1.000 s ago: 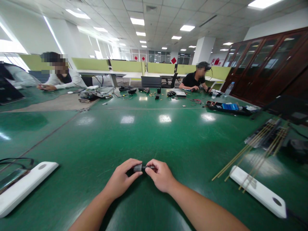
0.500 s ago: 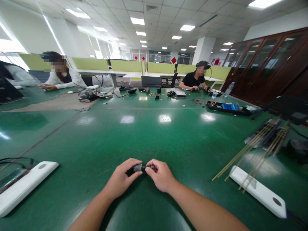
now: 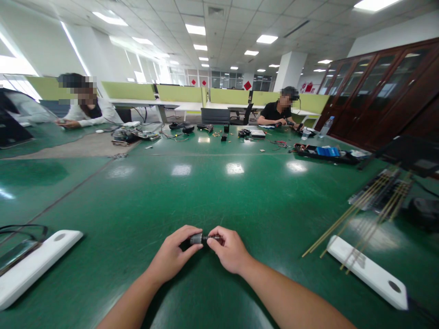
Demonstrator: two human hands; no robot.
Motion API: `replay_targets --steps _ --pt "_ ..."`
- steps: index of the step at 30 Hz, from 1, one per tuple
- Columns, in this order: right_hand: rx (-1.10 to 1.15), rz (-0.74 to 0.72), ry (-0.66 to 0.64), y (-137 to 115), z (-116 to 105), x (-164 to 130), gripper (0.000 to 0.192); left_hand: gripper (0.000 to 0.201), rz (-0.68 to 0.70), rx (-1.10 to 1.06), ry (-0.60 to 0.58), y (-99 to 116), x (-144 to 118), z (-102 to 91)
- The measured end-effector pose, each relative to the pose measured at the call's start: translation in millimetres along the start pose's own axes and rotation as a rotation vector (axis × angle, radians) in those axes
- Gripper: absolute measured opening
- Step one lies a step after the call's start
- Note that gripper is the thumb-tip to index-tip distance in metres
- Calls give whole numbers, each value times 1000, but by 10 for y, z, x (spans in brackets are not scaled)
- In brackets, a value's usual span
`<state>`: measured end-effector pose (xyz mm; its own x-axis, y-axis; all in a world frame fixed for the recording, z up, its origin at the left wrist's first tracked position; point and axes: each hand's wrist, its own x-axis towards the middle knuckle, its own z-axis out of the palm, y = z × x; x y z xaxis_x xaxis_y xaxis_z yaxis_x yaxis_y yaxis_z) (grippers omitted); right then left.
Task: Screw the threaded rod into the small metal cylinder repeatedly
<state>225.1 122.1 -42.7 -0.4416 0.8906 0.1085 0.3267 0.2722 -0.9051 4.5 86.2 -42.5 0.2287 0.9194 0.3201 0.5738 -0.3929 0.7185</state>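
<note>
Just above the green table (image 3: 219, 196), my left hand (image 3: 173, 253) has its thumb and fingers closed round a dark grey metal cylinder (image 3: 196, 238). A thin, dark, ridged shaft (image 3: 206, 238) lies in line with the cylinder and points to the right. My right hand (image 3: 228, 249) pinches the shaft between thumb and fingers. Whether the two pieces are joined, I cannot tell. Part of the cylinder's left end is hidden by my left hand, and my right fingers cover much of the shaft.
White long blocks lie at left (image 3: 37, 269) and right (image 3: 368, 272). Thin wooden sticks (image 3: 356, 214) reach across the right one. Far off lie a black tray (image 3: 329, 154), a plastic bottle (image 3: 326, 127) and small parts. Two people sit across the table.
My hands and the pieces between them stay in the same place. Across the table, the person on the right has shifted slightly, with their hands a little further right.
</note>
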Motion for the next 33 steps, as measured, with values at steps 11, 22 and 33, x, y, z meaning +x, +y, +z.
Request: replay_targets --steps 11,22,33 --pt "15 6 -3 19 5 6 15 30 -9 -3 -8 -11 -10 7" --pt "15 8 -1 14 3 3 15 30 -6 1 -9 -17 -11 5" --pt "2 -3 -1 49 16 11 13 30 -13 6 -15 -13 -8 4"
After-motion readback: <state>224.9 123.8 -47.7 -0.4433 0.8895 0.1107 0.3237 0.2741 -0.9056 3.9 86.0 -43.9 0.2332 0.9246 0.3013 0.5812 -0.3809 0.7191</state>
